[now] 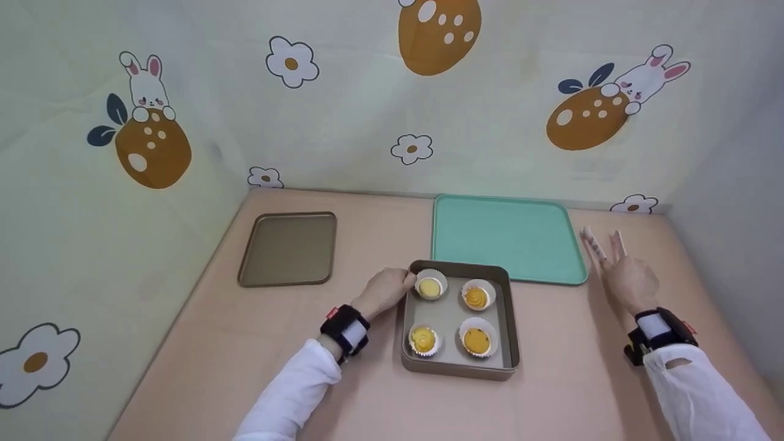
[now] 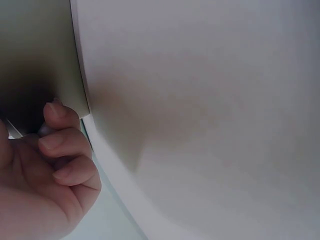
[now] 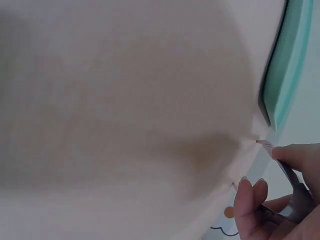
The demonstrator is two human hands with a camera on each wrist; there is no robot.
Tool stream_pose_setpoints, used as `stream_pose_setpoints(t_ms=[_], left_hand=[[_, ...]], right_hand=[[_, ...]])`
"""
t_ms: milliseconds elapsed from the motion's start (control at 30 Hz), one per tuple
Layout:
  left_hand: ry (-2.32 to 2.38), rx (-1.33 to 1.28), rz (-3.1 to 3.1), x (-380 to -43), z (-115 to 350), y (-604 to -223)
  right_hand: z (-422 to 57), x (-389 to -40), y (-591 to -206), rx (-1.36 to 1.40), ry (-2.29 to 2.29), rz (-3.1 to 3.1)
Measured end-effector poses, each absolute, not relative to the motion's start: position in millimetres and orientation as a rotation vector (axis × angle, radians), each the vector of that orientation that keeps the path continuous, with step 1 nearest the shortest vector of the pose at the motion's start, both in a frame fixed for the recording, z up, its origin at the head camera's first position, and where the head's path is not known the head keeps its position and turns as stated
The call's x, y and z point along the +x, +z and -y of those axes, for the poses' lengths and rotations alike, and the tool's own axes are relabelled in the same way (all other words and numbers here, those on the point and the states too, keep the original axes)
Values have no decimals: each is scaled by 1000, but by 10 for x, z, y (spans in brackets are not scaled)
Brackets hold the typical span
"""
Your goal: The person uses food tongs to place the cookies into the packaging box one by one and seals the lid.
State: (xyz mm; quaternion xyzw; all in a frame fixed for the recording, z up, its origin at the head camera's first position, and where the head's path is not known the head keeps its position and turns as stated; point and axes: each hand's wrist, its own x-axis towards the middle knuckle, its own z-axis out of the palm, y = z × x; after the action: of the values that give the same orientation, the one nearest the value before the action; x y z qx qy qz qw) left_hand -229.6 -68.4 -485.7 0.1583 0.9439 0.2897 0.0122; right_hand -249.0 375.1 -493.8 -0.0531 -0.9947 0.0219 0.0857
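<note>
Against a pale, bunny-and-flower-printed wall [image 1: 343, 122], the left hand [image 1: 384, 289] is gripping a brown rectangular tin [image 1: 453, 369] mid-way along the peach tabletop [image 1: 380, 226]; the right hand [image 1: 631, 283], fingers curled, is holding spread silvery tongs [image 3: 301, 202] beside a mint-green tray [image 1: 502, 239].

the table [image 1: 245, 361] is a plain pale-pink top, wider toward the near side in the head view, with soft shadows across it. a shallow brown tray [image 1: 288, 250], squarish with rounded corners, lies flat on the left. a larger mint-green tray [image 1: 508, 236] lies along the far edge, right of centre. a deeper brown tin [image 1: 453, 369] stands nearer, its far rim overlapping the green tray's near edge in view; whether they touch is unclear.
</note>
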Motion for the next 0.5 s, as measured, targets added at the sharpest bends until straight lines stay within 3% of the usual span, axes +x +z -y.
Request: stream_pose_setpoints(t_ms=[167, 400, 500], left_hand=[[898, 491, -2942, -2289, 681, -4841], [876, 497, -2938, -2303, 679, -4858], [880, 498, -2931, -2309, 679, -4867]], right_hand=[[-3971, -2644, -5267, -228, 16, 2921], [-3591, -2333, -4776, -223, 119, 3050], [-3576, -2315, -4778, -216, 126, 3028]])
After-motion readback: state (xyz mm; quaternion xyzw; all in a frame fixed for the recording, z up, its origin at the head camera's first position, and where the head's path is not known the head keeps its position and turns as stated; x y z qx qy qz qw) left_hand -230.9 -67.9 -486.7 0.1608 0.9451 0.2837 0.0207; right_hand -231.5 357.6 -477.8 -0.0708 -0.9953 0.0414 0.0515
